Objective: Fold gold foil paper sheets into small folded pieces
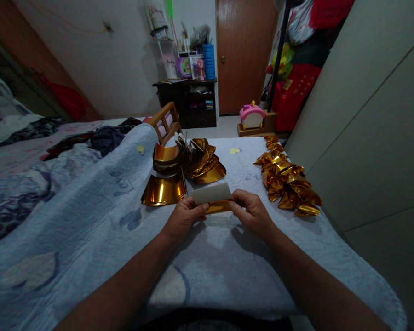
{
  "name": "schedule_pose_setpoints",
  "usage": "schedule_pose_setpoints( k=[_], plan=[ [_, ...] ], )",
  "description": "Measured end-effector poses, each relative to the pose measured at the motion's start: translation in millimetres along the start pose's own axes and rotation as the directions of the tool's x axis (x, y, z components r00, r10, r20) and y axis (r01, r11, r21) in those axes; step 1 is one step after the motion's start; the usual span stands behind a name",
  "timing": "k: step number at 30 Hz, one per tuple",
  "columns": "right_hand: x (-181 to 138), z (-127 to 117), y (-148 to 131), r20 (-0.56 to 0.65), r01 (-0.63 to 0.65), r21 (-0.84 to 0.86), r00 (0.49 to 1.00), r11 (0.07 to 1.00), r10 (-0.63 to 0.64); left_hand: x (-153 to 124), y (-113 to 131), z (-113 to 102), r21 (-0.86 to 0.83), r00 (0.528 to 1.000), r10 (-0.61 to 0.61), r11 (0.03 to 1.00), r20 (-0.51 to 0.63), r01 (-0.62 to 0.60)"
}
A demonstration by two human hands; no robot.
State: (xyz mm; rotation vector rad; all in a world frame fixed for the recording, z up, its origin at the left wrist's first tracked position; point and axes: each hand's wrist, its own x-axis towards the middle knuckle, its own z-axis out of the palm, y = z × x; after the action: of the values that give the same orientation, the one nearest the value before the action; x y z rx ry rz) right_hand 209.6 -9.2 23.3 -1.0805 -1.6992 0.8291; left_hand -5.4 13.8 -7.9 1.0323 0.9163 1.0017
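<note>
Between my two hands is a sheet of gold foil paper (212,194), its pale back facing up and a gold strip folded along the near edge. My left hand (187,215) pinches the left end, thumb on the gold strip. The right end is gripped by my right hand (251,211), with thumb and fingers closed on it. Just beyond lie fanned stacks of curved gold foil sheets (207,161), and a smaller gold stack (163,189) sits to the left. On the right, a heap of folded gold foil pieces (286,179) runs along the bed's edge.
A light blue patterned cover (124,257) lies under everything. Rumpled clothes (106,138) are at the left. A wooden chair back (165,122) stands beyond the stacks. A pink toy (252,115) is near the door (246,55). A pale cabinet (376,115) borders the right side.
</note>
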Motion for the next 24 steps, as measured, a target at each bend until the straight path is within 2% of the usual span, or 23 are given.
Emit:
schedule_pose_setpoints(
  k=[12, 19, 24],
  plan=[
    [-0.7, -0.3, 0.3, 0.045, -0.09, 0.051, 0.995, 0.995, 0.087, 0.8, 1.3, 2.1, 0.066, 0.996, 0.083, 0.995, -0.034, -0.081],
    [0.4, 1.2, 2.9, 0.017, -0.082, 0.036, 0.997, 0.996, 0.082, -1.2, 1.7, 3.3, 0.052, 0.998, 0.056, 0.997, -0.037, -0.054],
    [0.5, 1.3, 3.5, 0.007, -0.082, 0.044, 0.997, 0.996, 0.082, -1.3, 0.2, 3.0, 0.027, 0.999, 0.038, 0.999, 0.007, -0.038]
  ],
)
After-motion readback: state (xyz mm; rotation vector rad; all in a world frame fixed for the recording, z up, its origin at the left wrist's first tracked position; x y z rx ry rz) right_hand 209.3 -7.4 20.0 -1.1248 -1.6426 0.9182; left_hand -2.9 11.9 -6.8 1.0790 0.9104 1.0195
